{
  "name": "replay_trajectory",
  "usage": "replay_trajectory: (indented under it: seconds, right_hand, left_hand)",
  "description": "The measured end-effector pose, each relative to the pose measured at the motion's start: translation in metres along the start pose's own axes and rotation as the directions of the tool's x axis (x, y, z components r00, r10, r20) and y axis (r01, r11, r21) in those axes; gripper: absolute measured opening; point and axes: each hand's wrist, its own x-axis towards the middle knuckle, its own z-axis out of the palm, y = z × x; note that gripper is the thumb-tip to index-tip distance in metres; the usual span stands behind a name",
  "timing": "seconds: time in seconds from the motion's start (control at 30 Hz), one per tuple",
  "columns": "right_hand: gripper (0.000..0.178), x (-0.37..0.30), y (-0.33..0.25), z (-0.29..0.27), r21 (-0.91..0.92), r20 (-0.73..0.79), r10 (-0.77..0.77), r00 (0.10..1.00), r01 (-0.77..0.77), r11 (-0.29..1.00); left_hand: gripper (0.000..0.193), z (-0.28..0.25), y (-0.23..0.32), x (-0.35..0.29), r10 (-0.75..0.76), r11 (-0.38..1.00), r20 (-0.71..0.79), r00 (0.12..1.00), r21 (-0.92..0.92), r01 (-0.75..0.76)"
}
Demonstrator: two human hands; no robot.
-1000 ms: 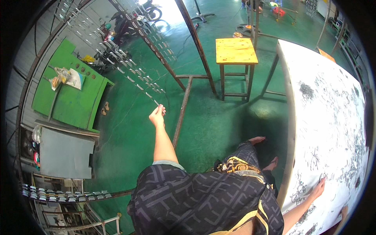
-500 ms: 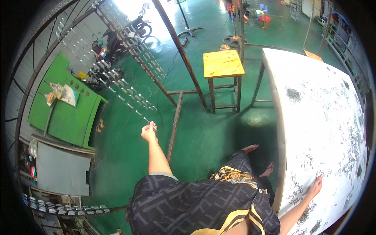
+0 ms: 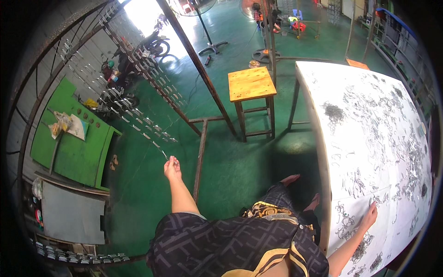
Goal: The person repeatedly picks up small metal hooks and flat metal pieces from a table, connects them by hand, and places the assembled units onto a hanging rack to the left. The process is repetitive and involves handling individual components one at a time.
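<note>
My left hand (image 3: 172, 169) is raised at the lower end of a hanging chain of small shiny metal pieces (image 3: 146, 135). Its fingers are pinched on the lowest metal piece (image 3: 164, 155). To the right, a white-topped table (image 3: 323, 92) is strewn with many small dark wire hooks (image 3: 355, 181). My right hand (image 3: 369, 217) reaches low over this tabletop, fingertips pressed together among the hooks. Whatever lies between those fingertips is too small to make out. Denser dark clumps of hooks (image 3: 333, 111) lie elsewhere on the white surface.
A rusty metal frame (image 3: 199, 69) carries the hanging chains. Beyond it stands a yellow-topped stool (image 3: 252, 84). At left are a green cabinet (image 3: 69, 143) and a grey panel (image 3: 71, 212). More metal pieces (image 3: 83, 256) hang at lower left. Motorbikes (image 3: 122, 69) and a stand fan (image 3: 210, 46) are farther back.
The view has shifted slightly, so the stool and table appear farther left. My left hand is still at the chain's end, and my right hand stays among the hooks.
</note>
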Motion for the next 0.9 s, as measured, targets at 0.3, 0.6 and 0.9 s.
replay_trajectory:
  seconds: [0.3, 0.6, 0.9]
  right_hand:
    - [0.059, -0.003, -0.005, 0.003, 0.008, -0.018, -0.024, 1.000, 0.024, 1.000]
    - [0.058, 0.005, 0.005, 0.005, -0.018, 0.006, -0.001, 1.000, 0.001, 1.000]
    - [0.031, -0.035, -0.083, 0.010, -0.076, -0.418, -0.298, 0.858, 0.294, 0.953]
  left_hand:
    - [0.027, -0.010, 0.003, 0.028, -0.068, 0.970, 0.039, 0.997, -0.232, 0.076]
    - [0.027, 0.003, -0.003, 0.008, 0.118, 0.958, -0.074, 0.990, -0.254, -0.133]
    - [0.029, 0.030, -0.139, -0.053, -0.040, 0.992, -0.074, 0.996, 0.120, 0.048]
